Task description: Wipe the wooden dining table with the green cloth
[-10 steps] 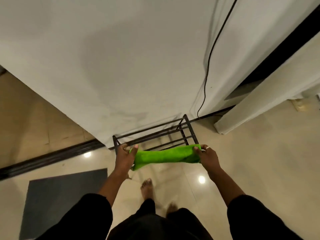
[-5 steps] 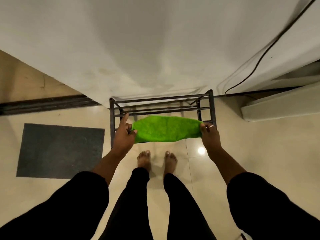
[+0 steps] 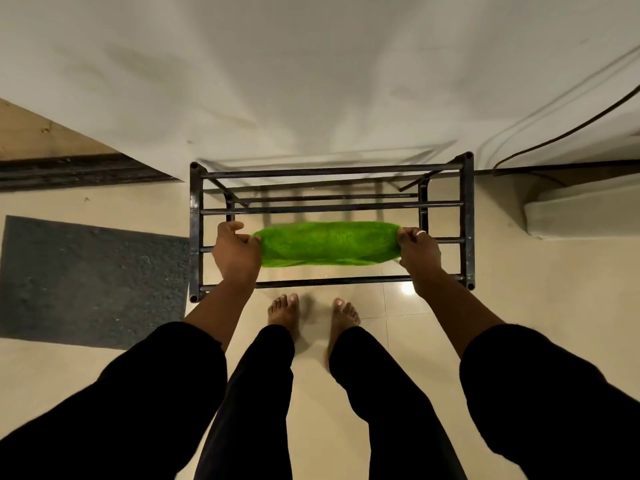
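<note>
The green cloth [image 3: 329,243] is stretched flat between my two hands, over the bars of a black metal rack [image 3: 465,216]. My left hand [image 3: 236,252] grips the cloth's left end. My right hand [image 3: 418,249], with a ring on one finger, grips its right end. Whether the cloth touches the rack's bars I cannot tell. The wooden dining table is not in view.
The rack stands against a white wall [image 3: 311,81]. A grey doormat [image 3: 90,282] lies on the tiled floor to the left. A black cable [image 3: 568,133] runs down the wall at right. My bare feet [image 3: 311,313] stand just in front of the rack.
The view has swung down and squared up to the rack. Both hands, still holding the cloth, have come over the rack's top bars, and the cloth is spread wider.
</note>
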